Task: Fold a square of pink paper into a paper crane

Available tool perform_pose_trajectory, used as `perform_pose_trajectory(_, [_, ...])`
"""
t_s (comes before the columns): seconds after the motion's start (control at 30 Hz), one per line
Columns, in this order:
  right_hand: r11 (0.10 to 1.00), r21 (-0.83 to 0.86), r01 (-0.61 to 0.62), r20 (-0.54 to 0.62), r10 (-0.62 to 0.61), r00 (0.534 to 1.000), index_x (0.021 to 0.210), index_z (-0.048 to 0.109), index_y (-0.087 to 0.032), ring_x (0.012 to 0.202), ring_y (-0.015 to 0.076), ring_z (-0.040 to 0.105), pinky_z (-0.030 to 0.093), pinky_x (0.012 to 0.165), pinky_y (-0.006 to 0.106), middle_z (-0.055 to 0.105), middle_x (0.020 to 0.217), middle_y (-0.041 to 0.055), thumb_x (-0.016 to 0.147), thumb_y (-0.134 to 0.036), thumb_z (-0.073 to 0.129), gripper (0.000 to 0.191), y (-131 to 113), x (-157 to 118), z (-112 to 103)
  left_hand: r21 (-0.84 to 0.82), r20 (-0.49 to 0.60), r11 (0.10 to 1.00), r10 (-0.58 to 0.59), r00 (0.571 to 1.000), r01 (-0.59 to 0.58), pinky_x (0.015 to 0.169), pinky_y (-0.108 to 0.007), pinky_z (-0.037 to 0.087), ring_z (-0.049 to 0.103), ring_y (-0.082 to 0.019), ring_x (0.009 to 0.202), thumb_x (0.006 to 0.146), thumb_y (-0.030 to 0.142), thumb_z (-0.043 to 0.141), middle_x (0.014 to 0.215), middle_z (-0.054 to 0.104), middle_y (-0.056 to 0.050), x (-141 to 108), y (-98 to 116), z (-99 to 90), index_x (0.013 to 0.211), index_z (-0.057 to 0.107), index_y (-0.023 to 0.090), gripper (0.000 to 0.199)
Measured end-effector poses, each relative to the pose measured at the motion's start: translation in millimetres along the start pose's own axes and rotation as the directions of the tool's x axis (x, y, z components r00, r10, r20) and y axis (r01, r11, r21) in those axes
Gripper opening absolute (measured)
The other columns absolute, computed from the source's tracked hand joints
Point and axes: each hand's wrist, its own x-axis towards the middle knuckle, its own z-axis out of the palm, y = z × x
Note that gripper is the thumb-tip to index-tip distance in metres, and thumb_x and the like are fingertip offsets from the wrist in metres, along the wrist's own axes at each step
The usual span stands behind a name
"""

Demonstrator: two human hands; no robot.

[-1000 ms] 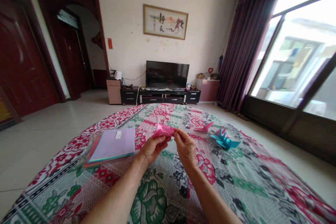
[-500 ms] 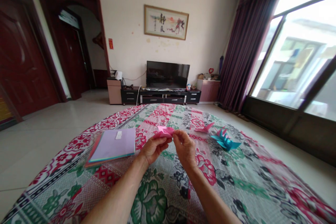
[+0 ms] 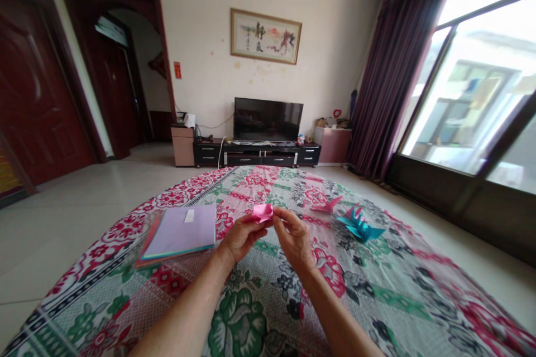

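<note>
A small folded piece of pink paper is held up between my two hands, over the middle of the table. My left hand pinches its left and lower side, with the fingers curled beneath. At its right edge my right hand grips the paper between thumb and fingers. To the right lie folded paper cranes: a pink one and a blue one, with more pink paper partly hidden behind the blue. A stack of coloured paper sheets, lilac on top, lies to the left.
A flowered cloth covers the round table. The lilac sheet carries a small white label. Beyond the table stand a television on a low black cabinet, and large windows at the right.
The pink paper has changed shape: its raised pointed flap now looks lower and more squarish. Both hands have shifted only slightly and still hold it.
</note>
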Motion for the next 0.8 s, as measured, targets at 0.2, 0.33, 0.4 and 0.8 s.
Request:
perform_pose_trajectory(0.2, [0.991, 0.069, -0.116, -0.005, 0.116, 0.993, 0.087, 0.069, -0.019, 0.074, 0.0172, 0.06, 0.048, 0.07, 0.03, 0.068, 0.079, 0.0035, 0.078, -0.034, 0.053, 0.023, 3.9, 2.4, -1.8, 0.102, -0.021, 0.993, 0.061, 0.998, -0.058, 0.063, -0.023, 0.048, 0.066, -0.022, 0.079, 0.051, 0.012, 0.076, 0.081, 0.071, -0.009, -1.9, 3.2, 3.0, 0.083, 0.07, 0.012, 0.032])
perform_pose_trajectory(0.33, [0.932, 0.245, -0.267, 0.0, 0.276, 0.961, 0.088, 0.067, -0.017, 0.07, 0.0153, 0.06, 0.048, 0.064, 0.027, 0.068, 0.08, 0.0037, 0.072, -0.038, 0.059, 0.027, 12.9, 4.9, -1.6, 0.148, -0.028, 0.986, 0.08, 0.996, -0.075, 0.063, -0.024, 0.048, 0.065, -0.021, 0.079, 0.053, 0.014, 0.074, 0.08, 0.07, -0.008, -2.0, 3.1, 3.3, 0.082, 0.07, 0.013, 0.03])
perform_pose_trajectory(0.4, [0.895, 0.285, -0.343, 0.058, 0.341, 0.938, 0.089, 0.067, -0.017, 0.07, 0.015, 0.06, 0.047, 0.063, 0.027, 0.068, 0.081, 0.0037, 0.071, -0.039, 0.061, 0.029, 13.3, 5.5, -3.9, 0.154, -0.034, 0.984, 0.094, 0.995, -0.088, 0.063, -0.024, 0.048, 0.064, -0.02, 0.077, 0.054, 0.016, 0.073, 0.078, 0.07, -0.007, -1.5, 2.5, 3.1, 0.08, 0.07, 0.014, 0.026])
perform_pose_trajectory(0.8, [0.781, 0.364, -0.508, 0.349, 0.391, 0.852, 0.086, 0.068, -0.017, 0.067, 0.014, 0.06, 0.048, 0.067, 0.029, 0.067, 0.078, 0.004, 0.065, -0.041, 0.068, 0.033, 6.1, 6.4, -15.6, 0.292, -0.111, 0.944, 0.195, 0.974, -0.156, 0.056, -0.022, 0.046, 0.055, -0.01, 0.052, 0.054, 0.014, 0.069, 0.056, 0.062, 0.002, 4.6, -2.2, -2.5, 0.063, 0.066, 0.015, 0.01])
